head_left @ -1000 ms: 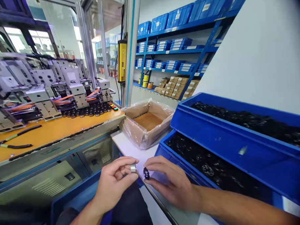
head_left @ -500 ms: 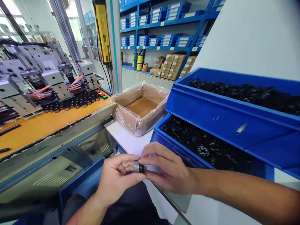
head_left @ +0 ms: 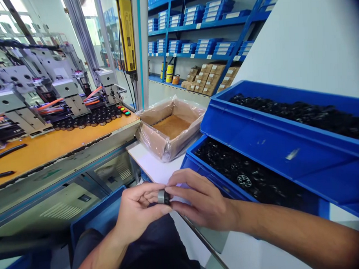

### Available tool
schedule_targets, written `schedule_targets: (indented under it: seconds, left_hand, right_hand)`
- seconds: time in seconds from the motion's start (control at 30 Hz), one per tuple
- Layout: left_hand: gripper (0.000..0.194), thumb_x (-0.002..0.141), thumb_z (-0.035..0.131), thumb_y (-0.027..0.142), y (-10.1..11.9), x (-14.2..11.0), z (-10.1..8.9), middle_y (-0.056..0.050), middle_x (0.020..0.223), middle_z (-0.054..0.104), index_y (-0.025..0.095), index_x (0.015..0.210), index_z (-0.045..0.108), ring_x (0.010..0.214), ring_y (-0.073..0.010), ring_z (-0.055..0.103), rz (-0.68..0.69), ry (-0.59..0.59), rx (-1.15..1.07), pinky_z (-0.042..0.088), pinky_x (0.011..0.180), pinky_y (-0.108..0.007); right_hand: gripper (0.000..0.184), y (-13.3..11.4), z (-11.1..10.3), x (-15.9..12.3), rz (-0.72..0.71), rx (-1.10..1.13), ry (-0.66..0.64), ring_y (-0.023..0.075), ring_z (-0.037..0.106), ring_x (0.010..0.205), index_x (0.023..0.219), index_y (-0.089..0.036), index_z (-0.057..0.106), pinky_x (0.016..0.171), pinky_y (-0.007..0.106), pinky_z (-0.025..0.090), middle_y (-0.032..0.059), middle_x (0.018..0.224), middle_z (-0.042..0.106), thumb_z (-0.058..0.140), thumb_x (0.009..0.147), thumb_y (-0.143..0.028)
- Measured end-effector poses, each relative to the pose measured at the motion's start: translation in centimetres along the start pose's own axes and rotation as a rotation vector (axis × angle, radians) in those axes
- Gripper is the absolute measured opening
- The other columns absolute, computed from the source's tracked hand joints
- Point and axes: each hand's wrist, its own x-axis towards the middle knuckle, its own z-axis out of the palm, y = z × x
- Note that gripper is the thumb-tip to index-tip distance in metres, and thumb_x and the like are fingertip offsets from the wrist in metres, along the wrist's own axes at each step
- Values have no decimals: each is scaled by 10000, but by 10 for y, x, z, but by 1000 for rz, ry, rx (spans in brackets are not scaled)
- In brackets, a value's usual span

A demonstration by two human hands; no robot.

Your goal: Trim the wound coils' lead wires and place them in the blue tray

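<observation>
Two hands meet at one small assembly: a silver metal sleeve [head_left: 161,196] with a black disc-shaped part [head_left: 166,197] against its right end. The left hand [head_left: 137,208] has the sleeve pinched between thumb and fingers, its grip only as wide as the piece; the right hand [head_left: 199,200] closes thumb and fingertips about the black part. The sleeve lies on its side, its axis running roughly crosswise from left hand to right, with the black end facing the right palm. How deep the two fit is hidden by fingers.

A second ago the pieces stood apart, one in each hand, with a gap between; now they touch.

Right of the grip, a lower blue bin [head_left: 204,169] holds black plastic parts [head_left: 263,186], one spoked disc showing paler. Beyond and above it, an upper blue bin [head_left: 256,135] is heaped with similar black pieces [head_left: 299,110]. Straight ahead of the grip sits a cardboard box [head_left: 151,137] in clear plastic, its brown bottom visible.
</observation>
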Motion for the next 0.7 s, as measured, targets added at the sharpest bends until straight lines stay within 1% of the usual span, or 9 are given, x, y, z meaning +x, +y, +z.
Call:
schedule_targets:
  seconds: [0.1,0.17,0.3,0.43,0.53,0.6,0.7]
  left_hand:
    - [384,642,843,55,1,-1,0,-23,844,806,244,972,784,756,-130,750,2,-5,-8,581,723,-177]
    - [392,638,838,38,1,-1,0,-27,841,806,238,971,785,761,-134,754,5,4,-4,584,727,-179]
    - [413,611,824,-15,3,-1,2,-33,832,805,216,951,789,753,-143,758,7,18,-12,595,717,-188]
    - [431,589,822,-37,4,-2,2,-38,810,803,202,946,792,756,-167,764,-12,31,-18,609,715,-211]
    - [432,581,827,-37,4,0,1,-36,794,802,203,939,796,736,-168,764,-26,31,-20,611,706,-209]
    - [428,573,834,-35,5,1,0,-27,774,800,207,924,800,711,-156,760,-29,29,-15,606,691,-191]
    - [420,567,848,-18,3,0,2,-18,759,798,212,917,802,709,-144,756,-36,16,-4,599,698,-174]
  right_hand:
    - [264,-1,0,0,3,-2,-9,197,597,978,1169,-80,562,802,348,581,141,1012,627,607,912,-126]
    - [254,-1,0,0,-6,-3,-20,199,595,992,1160,-74,565,808,347,580,145,1014,626,596,909,-98]
    - [221,-2,0,0,-22,-6,-16,204,598,988,1129,-57,579,813,355,580,153,1005,626,595,914,-109]
    - [231,-2,0,1,-36,-25,-4,192,599,984,1132,-62,593,811,338,579,139,996,626,601,902,-76]
    - [198,-2,0,1,-45,-32,-9,177,599,978,1104,-60,613,810,317,574,127,977,626,597,908,-75]
    - [166,-1,-1,1,-64,-47,-11,171,600,952,1074,-59,631,791,307,574,116,944,627,592,916,-88]
    - [149,1,-2,1,-110,-95,-15,166,594,863,1040,-43,649,728,297,575,100,869,626,591,915,-102]
